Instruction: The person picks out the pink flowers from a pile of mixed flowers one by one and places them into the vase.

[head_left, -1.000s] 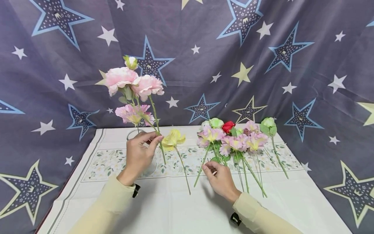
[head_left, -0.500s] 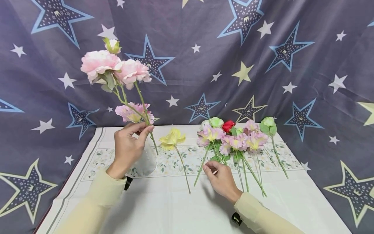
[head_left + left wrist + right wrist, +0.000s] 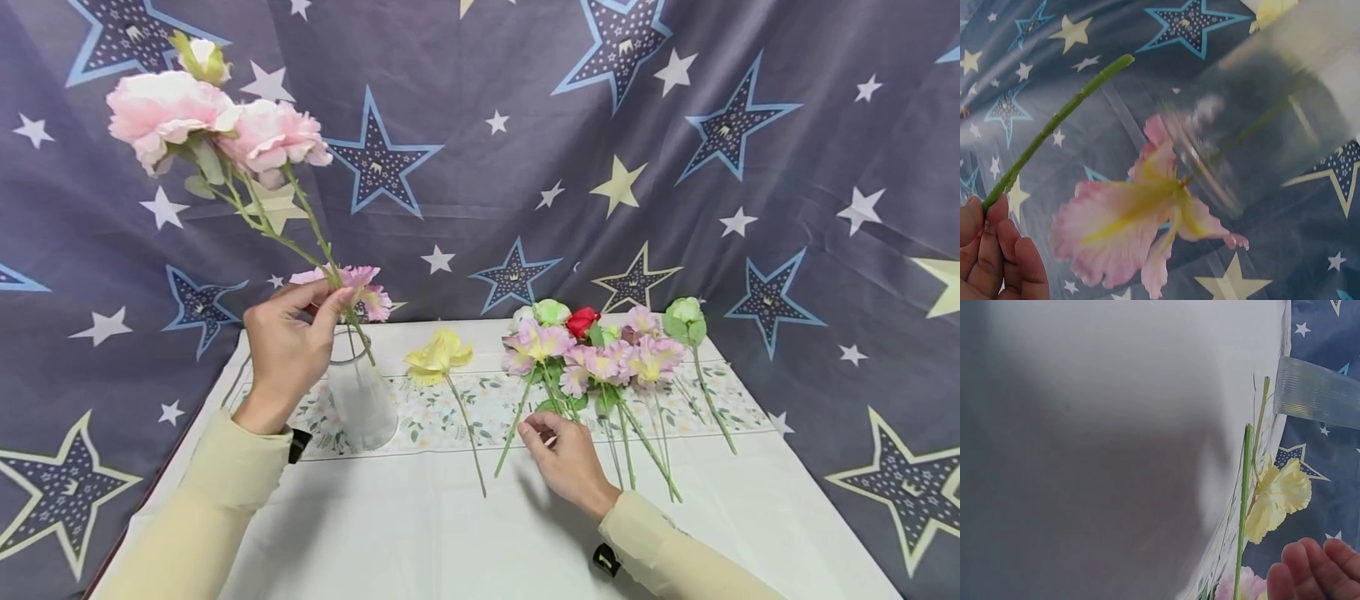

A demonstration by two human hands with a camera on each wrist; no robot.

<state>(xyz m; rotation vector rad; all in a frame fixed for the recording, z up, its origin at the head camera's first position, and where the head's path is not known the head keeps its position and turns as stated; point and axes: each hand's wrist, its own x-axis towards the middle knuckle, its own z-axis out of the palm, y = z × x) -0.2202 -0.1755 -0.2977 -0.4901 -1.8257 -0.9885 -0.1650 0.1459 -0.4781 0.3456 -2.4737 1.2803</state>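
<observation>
though thin-stemmed, ruffled pink blooms (image 3: 266, 133)

Bare hands (image 3: 288, 346), cream sleeves (image 3: 198, 512), black wrist devices (image 3: 606, 560)

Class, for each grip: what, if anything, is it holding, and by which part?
The left grip pinches the pink flower spray by its stem, near the fork. The right grip holds nothing.
</observation>
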